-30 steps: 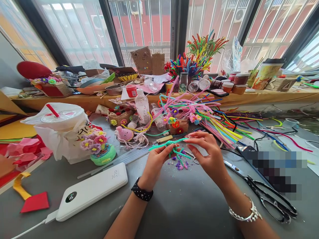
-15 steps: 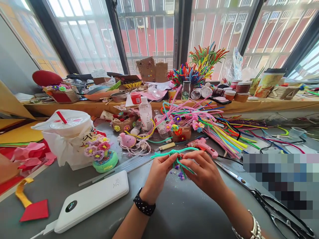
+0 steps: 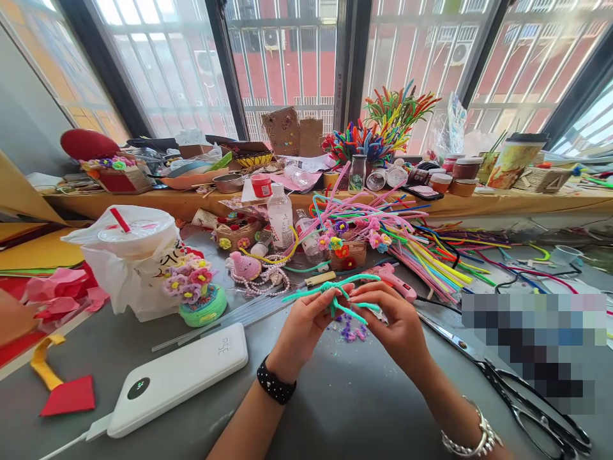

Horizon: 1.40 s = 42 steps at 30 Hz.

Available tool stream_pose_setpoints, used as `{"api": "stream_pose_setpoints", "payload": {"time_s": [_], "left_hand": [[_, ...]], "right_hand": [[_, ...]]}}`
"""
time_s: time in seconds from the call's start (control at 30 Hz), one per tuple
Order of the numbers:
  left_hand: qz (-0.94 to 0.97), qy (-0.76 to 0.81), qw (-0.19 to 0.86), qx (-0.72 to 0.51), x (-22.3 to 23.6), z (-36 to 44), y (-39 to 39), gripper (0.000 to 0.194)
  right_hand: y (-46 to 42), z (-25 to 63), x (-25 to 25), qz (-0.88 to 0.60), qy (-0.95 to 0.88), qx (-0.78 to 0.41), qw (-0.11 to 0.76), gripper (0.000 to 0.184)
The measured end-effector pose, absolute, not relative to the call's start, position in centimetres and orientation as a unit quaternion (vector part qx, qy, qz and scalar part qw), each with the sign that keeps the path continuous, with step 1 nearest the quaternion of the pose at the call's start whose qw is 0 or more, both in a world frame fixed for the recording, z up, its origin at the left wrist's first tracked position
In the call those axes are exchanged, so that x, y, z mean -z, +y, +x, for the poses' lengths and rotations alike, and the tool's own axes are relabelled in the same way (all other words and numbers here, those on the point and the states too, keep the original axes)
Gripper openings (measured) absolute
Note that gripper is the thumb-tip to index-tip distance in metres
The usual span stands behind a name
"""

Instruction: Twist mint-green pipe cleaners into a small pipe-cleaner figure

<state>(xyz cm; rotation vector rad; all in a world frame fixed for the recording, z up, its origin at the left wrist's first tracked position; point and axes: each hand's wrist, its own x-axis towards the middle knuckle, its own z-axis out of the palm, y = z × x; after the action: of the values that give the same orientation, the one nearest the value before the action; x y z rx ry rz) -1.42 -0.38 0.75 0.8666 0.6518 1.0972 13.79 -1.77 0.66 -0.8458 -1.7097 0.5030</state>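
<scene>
Teal pipe cleaners (image 3: 353,314), twisted together at a knotted middle with several ends sticking out, are held up above the grey table. My left hand (image 3: 306,326) pinches the knotted middle between thumb and fingers. On the other side, my right hand (image 3: 393,313) has its fingertips closed on the pipe cleaners' right-hand part. Exactly which strand it grips is partly hidden by the fingers. Purple and pink fuzzy scraps (image 3: 353,331) lie on the table just behind and below my hands. A pink hot glue gun (image 3: 395,281) rests beyond my right hand.
Large black-handled scissors (image 3: 483,361) lie at the right. A white power bank (image 3: 182,380), a green-potted flower craft (image 3: 204,306) and a bagged drink cup (image 3: 134,262) stand left. Clear glue sticks (image 3: 225,314) lie behind my left hand. Bundled pipe cleaners (image 3: 421,255) spread across the back.
My right hand has shifted slightly right and turned, and the teal ends now point at different angles. My left hand keeps its pinch. The camera view has moved a little.
</scene>
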Motion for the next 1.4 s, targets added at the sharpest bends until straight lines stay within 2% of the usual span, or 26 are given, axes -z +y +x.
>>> {"api": "stream_pose_setpoints", "payload": {"time_s": [0.23,0.47,0.73,1.03,1.27,1.4], "left_hand": [[0.428,0.355,0.628,-0.545,-0.9,-1.2,-0.8,0.02],[0.584,0.447,0.425,-0.527,-1.2,-1.7,-0.9,0.018],[0.655,0.462,0.29,-0.523,-0.5,-1.4,-1.2,0.016],[0.678,0.455,0.226,-0.531,0.0,-1.1,-1.3,0.02],[0.716,0.456,0.152,-0.507,0.8,-1.1,-0.9,0.023],[0.747,0.431,0.152,-0.482,0.9,-1.3,-0.5,0.023]], "right_hand": [[-1.7,13.9,-1.1,-0.39,-0.7,-0.279,0.53,0.01],[-2.0,14.2,-1.6,-0.406,-0.701,-0.281,0.515,0.014],[-2.2,14.2,-1.5,-0.403,-0.76,-0.197,0.47,0.011],[-2.4,13.9,-1.4,-0.37,-0.812,-0.106,0.439,0.012],[-2.3,13.8,-1.3,-0.337,-0.838,-0.096,0.417,0.013],[-2.4,13.9,-2.1,-0.345,-0.855,-0.107,0.371,0.011]]}}
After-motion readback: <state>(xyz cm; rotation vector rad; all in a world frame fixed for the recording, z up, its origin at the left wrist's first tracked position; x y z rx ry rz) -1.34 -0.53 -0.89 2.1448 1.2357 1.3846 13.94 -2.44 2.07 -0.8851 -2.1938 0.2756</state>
